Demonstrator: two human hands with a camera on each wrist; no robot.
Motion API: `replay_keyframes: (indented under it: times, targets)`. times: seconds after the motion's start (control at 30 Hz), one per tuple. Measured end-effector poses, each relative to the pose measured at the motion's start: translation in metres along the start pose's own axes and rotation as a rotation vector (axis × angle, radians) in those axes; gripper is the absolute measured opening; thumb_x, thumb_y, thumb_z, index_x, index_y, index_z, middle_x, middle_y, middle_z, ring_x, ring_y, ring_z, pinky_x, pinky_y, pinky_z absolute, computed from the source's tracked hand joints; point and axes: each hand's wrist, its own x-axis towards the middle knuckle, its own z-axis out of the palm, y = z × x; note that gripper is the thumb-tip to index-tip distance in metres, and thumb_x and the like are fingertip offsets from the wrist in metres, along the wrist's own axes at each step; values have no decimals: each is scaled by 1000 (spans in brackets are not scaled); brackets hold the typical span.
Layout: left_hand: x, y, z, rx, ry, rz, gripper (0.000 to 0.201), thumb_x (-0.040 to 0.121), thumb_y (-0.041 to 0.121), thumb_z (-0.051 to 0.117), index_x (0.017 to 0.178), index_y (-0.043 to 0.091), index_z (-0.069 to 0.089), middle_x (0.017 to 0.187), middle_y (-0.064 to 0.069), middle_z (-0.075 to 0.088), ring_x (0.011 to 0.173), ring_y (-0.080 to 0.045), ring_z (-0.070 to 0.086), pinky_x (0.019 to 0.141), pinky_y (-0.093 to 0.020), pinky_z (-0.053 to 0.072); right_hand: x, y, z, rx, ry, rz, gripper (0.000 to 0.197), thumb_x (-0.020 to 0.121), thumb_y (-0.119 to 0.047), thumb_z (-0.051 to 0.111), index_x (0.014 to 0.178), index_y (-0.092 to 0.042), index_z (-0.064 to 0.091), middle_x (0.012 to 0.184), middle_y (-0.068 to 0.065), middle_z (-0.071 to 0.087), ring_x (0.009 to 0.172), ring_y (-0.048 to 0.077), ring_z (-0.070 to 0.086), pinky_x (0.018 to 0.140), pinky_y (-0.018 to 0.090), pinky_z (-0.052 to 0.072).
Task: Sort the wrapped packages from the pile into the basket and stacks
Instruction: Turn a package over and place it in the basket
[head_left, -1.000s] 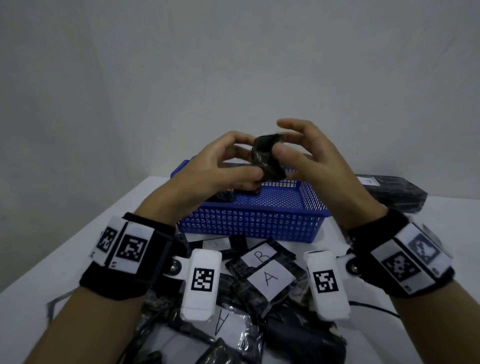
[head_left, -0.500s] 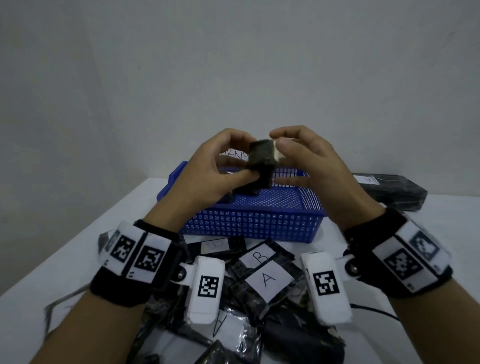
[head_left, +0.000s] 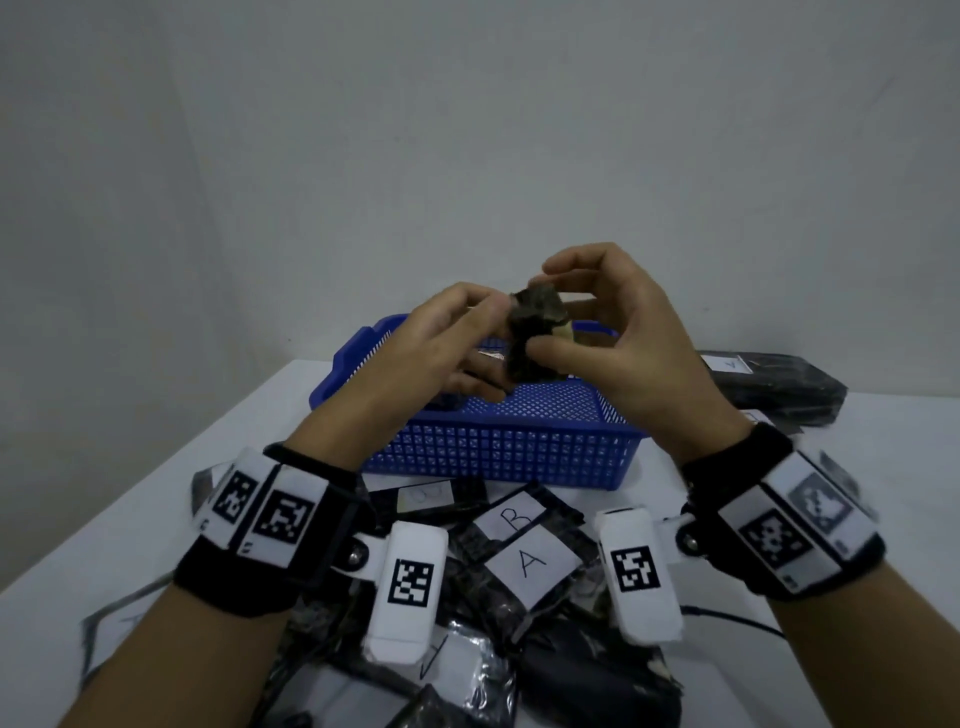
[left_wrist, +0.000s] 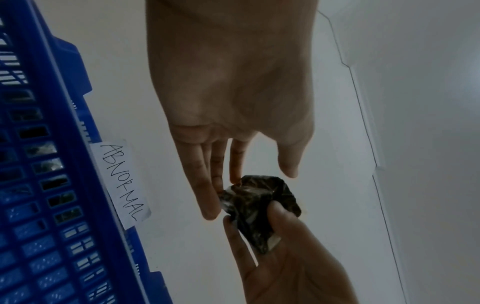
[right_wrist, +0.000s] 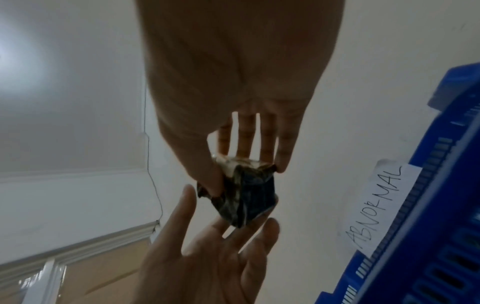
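A small crumpled black wrapped package (head_left: 535, 332) is held in the air above the blue basket (head_left: 498, 447). My right hand (head_left: 550, 317) pinches it between thumb and fingers, which the right wrist view shows on the package (right_wrist: 246, 185). My left hand (head_left: 498, 338) is at its left side. Its straight fingers (left_wrist: 215, 185) touch the package (left_wrist: 259, 205) and the thumb stands apart. The pile of black packages (head_left: 524, 561) with white lettered labels lies below my wrists, partly hidden by them.
The basket carries a paper label reading ABNORMAL (left_wrist: 122, 183) on its far rim, and something dark lies inside it. A stack of black packages (head_left: 779, 384) sits on the white table at the back right. A thin cable (head_left: 727, 618) runs off to the right.
The package has turned between my hands. My left fingers have eased from a pinch to a straight touch, while the right hand keeps its hold. Both hands stay above the basket.
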Motion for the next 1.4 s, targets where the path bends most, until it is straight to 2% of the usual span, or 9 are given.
replay_keyframes:
  times: [0.2, 0.37, 0.5, 0.67, 0.83, 0.97, 1.13, 1.23, 1.4]
  targets:
    - [-1, 0, -5, 14, 2, 86, 30, 88, 12, 70, 116, 13, 58, 124, -9, 62, 92, -24, 74, 77, -30, 59, 0, 2, -1, 94, 24, 14, 35, 91, -29, 68, 124, -20, 61, 130, -4, 64, 117, 17, 66, 94, 39, 57]
    - [-2, 2, 1, 121, -10, 137, 39, 81, 14, 78, 115, 19, 59, 122, -5, 63, 91, -25, 73, 78, -33, 60, 1, 6, 1, -31, 35, -4, 20, 90, -2, 67, 105, -14, 68, 107, 3, 71, 92, 20, 73, 76, 36, 62]
    - [1, 0, 2, 133, 49, 143, 46, 81, 13, 79, 119, 23, 55, 124, 1, 59, 95, -20, 72, 81, -36, 61, 1, 3, 4, -118, 125, -74, 14, 89, -4, 69, 101, -11, 69, 100, 0, 72, 85, 16, 72, 74, 32, 62]
    - [1, -3, -6, 121, 54, 211, 47, 79, -5, 77, 112, 20, 56, 115, 6, 64, 109, -14, 67, 86, -26, 56, 1, -3, 4, 158, 15, 236, 25, 99, -37, 60, 118, -21, 61, 121, 3, 67, 103, 19, 71, 77, 29, 61]
    - [1, -6, -7, 159, -6, 312, 32, 82, -13, 70, 104, 9, 64, 123, -3, 66, 122, -19, 61, 99, -36, 53, 1, -4, 4, 243, 23, 299, 7, 97, -10, 61, 91, -11, 64, 87, 6, 74, 77, 18, 73, 70, 34, 62]
    - [2, -8, -4, 321, 47, 349, 30, 84, -3, 72, 103, 19, 67, 114, 0, 65, 105, -20, 66, 88, -34, 58, 0, -2, 6, 145, 127, 198, 10, 95, -6, 64, 86, -8, 62, 93, 23, 69, 74, 21, 72, 72, 39, 63]
    - [4, -5, -9, 129, 154, 281, 20, 91, -2, 65, 99, 16, 65, 97, -5, 72, 88, -19, 73, 77, -29, 59, 2, -5, 1, 284, 2, 209, 22, 95, -31, 59, 105, -13, 66, 100, -1, 73, 91, 17, 72, 77, 31, 60]
    - [1, -2, -8, -32, 127, 221, 15, 92, -1, 63, 100, 11, 65, 92, -3, 73, 86, -18, 73, 75, -28, 59, 1, -4, 2, 187, -5, 169, 28, 90, -19, 70, 114, -8, 65, 116, 7, 71, 96, 25, 74, 81, 36, 62]
    - [1, 0, -7, -6, 140, 139, 19, 102, 4, 49, 108, 12, 64, 94, 1, 73, 84, -11, 72, 69, -22, 57, 1, -1, 4, -3, 126, 75, 13, 87, -13, 77, 97, -15, 70, 100, 2, 75, 80, 31, 73, 74, 40, 63]
